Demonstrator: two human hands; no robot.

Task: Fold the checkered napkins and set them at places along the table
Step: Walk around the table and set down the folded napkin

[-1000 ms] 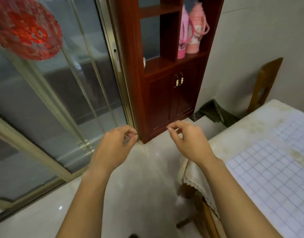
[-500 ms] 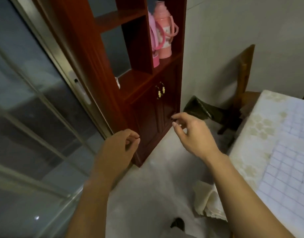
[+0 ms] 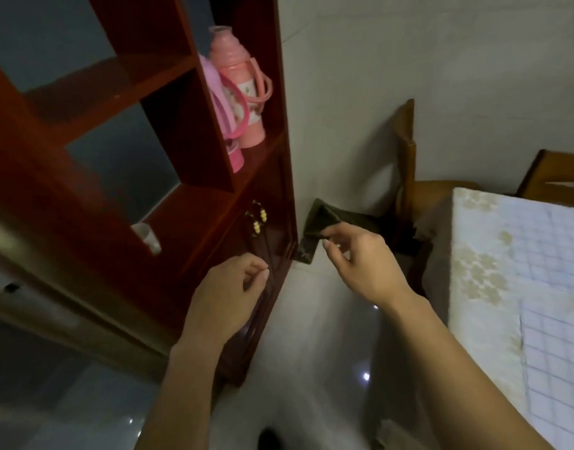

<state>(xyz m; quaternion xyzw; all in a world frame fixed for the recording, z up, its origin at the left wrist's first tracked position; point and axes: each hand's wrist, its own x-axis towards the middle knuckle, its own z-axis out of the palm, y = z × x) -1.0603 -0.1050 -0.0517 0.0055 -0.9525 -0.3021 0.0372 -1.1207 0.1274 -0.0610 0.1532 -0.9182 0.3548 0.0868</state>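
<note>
Well, left hand (image 3: 227, 297) and right hand (image 3: 360, 261) pinch only air (nothing held); with eyes off the table (image 3: 470, 254), a reach may miss.

Checkered napkins (image 3: 551, 248) flat on table (image 3: 473, 271)

Before me a dark red wooden cabinet (image 3: 35, 190) holds two pink plastic thermos flasks (image 3: 243, 92); a crumpled dark olive cloth (image 3: 321, 216) lies beside it.

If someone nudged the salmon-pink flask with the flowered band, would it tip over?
Probably fairly easily: the salmon-pink flask is tall and narrow, standing upright. Its looped handles should give an easy grip. Its weight depends on contents, which cannot be seen.
</note>
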